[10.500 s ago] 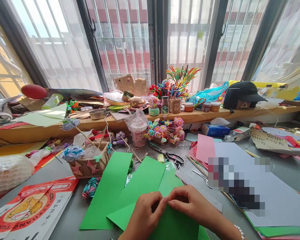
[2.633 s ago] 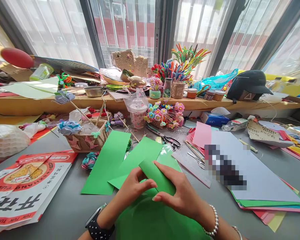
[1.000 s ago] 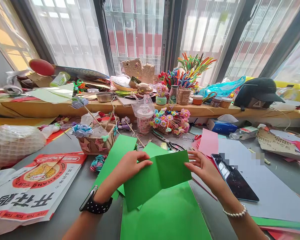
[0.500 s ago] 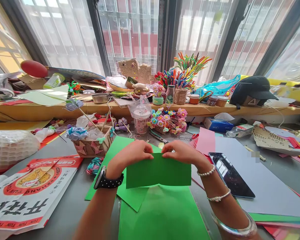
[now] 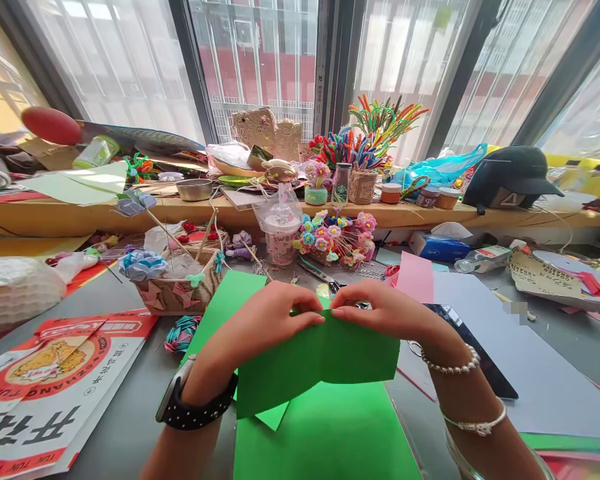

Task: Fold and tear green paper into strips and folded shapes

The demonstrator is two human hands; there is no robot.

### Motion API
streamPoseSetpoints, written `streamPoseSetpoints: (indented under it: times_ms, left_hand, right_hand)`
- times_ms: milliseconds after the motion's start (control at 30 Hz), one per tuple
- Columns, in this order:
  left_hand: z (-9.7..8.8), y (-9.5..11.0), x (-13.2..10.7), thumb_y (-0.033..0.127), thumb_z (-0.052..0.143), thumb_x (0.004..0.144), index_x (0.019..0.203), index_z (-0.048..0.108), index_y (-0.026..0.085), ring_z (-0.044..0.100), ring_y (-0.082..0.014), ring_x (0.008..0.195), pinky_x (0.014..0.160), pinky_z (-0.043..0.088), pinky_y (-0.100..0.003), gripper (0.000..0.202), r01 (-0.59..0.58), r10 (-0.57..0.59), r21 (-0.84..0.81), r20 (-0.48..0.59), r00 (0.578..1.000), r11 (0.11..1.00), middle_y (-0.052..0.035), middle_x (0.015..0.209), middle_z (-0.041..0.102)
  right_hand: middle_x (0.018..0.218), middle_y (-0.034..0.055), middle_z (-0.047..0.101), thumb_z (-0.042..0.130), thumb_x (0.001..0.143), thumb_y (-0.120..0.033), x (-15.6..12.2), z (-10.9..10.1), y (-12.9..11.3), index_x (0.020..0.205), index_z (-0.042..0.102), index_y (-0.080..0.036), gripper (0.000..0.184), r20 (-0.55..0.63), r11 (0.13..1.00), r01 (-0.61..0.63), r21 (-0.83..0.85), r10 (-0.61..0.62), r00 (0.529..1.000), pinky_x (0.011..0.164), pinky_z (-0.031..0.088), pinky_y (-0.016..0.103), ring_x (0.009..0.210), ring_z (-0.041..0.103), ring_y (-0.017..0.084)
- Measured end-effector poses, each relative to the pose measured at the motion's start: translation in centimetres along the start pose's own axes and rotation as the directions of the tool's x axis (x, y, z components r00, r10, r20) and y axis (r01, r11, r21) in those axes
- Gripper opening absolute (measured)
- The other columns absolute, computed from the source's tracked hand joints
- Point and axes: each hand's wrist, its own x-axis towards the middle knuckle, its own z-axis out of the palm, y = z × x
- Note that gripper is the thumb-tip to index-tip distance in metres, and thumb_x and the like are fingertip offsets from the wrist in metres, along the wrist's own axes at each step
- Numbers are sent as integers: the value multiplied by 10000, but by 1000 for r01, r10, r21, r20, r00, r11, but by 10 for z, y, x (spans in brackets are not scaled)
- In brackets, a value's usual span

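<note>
A green sheet of paper [image 5: 305, 360] hangs between my two hands, held by its top edge and slightly bent near the middle. My left hand [image 5: 275, 317] pinches it between thumb and fingers, left of the bend. Close beside, my right hand [image 5: 380, 307] pinches the same edge, their fingertips nearly touching. Below the held sheet lies a larger green sheet [image 5: 325, 433] on the grey table. Another green piece [image 5: 240, 287] lies behind my left hand, partly covered by it.
At the left are a printed paper bag [image 5: 55, 380] and a basket [image 5: 175, 297] with paper flowers. A phone [image 5: 490, 373] rests on white paper [image 5: 545, 373] at the right. Scissors [image 5: 320, 272], a cup [image 5: 281, 243] and crochet flowers [image 5: 337, 237] stand or lie beyond my hands.
My hands have come closer together along the sheet's top edge. The sheet, flatter before, now bends at the middle, with its left side lower and nearer.
</note>
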Motion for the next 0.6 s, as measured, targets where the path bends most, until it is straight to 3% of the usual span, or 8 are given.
streamPoseSetpoints:
  times_ms: [267, 600]
  left_hand:
    - [0, 23, -11, 238, 499, 769, 812, 639, 215, 569, -152, 706, 625, 368, -222, 149, 23, -9, 212, -64, 998, 977, 11, 769, 667]
    - [4, 28, -11, 242, 484, 784, 772, 630, 214, 572, -171, 684, 617, 369, -249, 150, 29, 10, 372, -101, 995, 928, -3, 727, 660]
  right_hand:
    - [769, 7, 646, 473, 791, -229, -9, -1, -18, 821, 623, -171, 164, -51, 999, -36, -8, 36, 998, 602, 399, 216, 690, 565, 133]
    - [772, 9, 656, 473, 786, -218, -8, 1, -20, 809, 633, -180, 166, -74, 999, -48, -21, 46, 996, 601, 400, 227, 689, 566, 146]
